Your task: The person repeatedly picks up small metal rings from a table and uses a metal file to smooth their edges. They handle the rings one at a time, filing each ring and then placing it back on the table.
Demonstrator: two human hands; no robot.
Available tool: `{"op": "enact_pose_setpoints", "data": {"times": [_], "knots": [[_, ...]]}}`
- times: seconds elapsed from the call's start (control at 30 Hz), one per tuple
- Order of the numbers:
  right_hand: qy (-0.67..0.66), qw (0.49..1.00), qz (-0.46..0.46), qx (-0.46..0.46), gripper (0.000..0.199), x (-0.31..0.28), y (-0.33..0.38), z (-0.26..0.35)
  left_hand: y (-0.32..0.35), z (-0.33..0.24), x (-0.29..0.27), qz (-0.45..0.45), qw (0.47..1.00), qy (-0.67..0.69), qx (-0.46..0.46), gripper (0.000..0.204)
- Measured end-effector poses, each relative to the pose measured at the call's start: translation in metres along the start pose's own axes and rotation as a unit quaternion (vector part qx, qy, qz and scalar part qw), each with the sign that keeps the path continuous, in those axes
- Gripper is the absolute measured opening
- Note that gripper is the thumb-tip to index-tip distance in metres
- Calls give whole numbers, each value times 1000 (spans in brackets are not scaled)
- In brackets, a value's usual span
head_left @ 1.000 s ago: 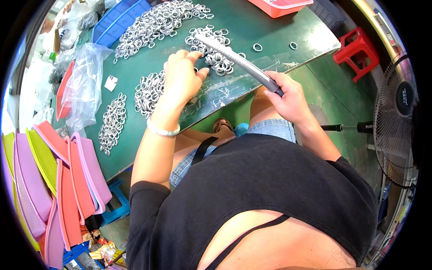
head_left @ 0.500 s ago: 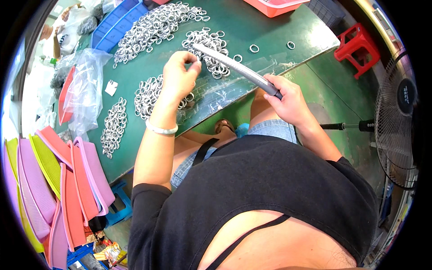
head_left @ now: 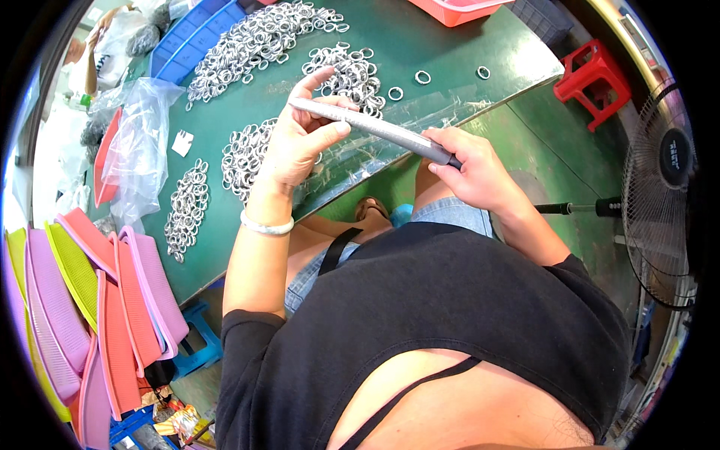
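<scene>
My right hand (head_left: 476, 166) is closed round the dark handle end of a long, tapered grey ring mandrel (head_left: 382, 130). The mandrel slants up to the left over the table's near edge. At its thin tip is my left hand (head_left: 287, 154), palm toward the rod, its fingers spread apart; whether they touch the rod I cannot tell. Behind the left hand lies a heap of silvery metal rings (head_left: 247, 154), partly hidden by the wrist. Another ring heap (head_left: 352, 66) sits just beyond the tip. Single rings (head_left: 423, 77) lie farther right.
The green table (head_left: 450, 49) also bears a large ring pile (head_left: 259, 41), a smaller one (head_left: 187, 206), a blue bin (head_left: 191, 45), a clear plastic bag (head_left: 142, 142) and a red tray (head_left: 457, 11). Stacked colored baskets (head_left: 120, 322) stand left; a red stool (head_left: 595, 82) and a fan (head_left: 664, 187) stand right.
My left hand has opened from a pinch, its fingers spreading by the tip. The mandrel's tip has swung left and down to that hand.
</scene>
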State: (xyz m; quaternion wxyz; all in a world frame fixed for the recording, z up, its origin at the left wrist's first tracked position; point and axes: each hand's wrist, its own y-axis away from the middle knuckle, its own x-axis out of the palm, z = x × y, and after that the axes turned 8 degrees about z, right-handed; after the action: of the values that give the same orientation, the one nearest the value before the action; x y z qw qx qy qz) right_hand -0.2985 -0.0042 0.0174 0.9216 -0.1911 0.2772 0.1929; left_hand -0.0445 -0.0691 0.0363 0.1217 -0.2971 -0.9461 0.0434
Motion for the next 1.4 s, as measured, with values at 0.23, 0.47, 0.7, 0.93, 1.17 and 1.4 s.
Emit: {"op": "enact_pose_setpoints", "data": {"times": [0.23,0.47,0.7,0.93,1.17,1.4], "knots": [[81,994,-37,-57,40,6,-1,1,13,0,0,-27,999,31,-3,48],[130,988,-44,-64,42,8,-4,3,21,4,0,-50,997,34,-39,28],[164,983,-42,-70,43,11,-5,2,21,-4,-1,-54,995,-62,-63,28],[166,983,-32,-72,43,11,-8,2,23,3,3,-66,996,3,-61,29],[157,985,-26,-65,42,13,-8,3,24,4,3,-61,995,19,-76,29],[142,987,-14,-73,42,15,-7,-1,25,8,3,-72,996,24,-48,26]]}}
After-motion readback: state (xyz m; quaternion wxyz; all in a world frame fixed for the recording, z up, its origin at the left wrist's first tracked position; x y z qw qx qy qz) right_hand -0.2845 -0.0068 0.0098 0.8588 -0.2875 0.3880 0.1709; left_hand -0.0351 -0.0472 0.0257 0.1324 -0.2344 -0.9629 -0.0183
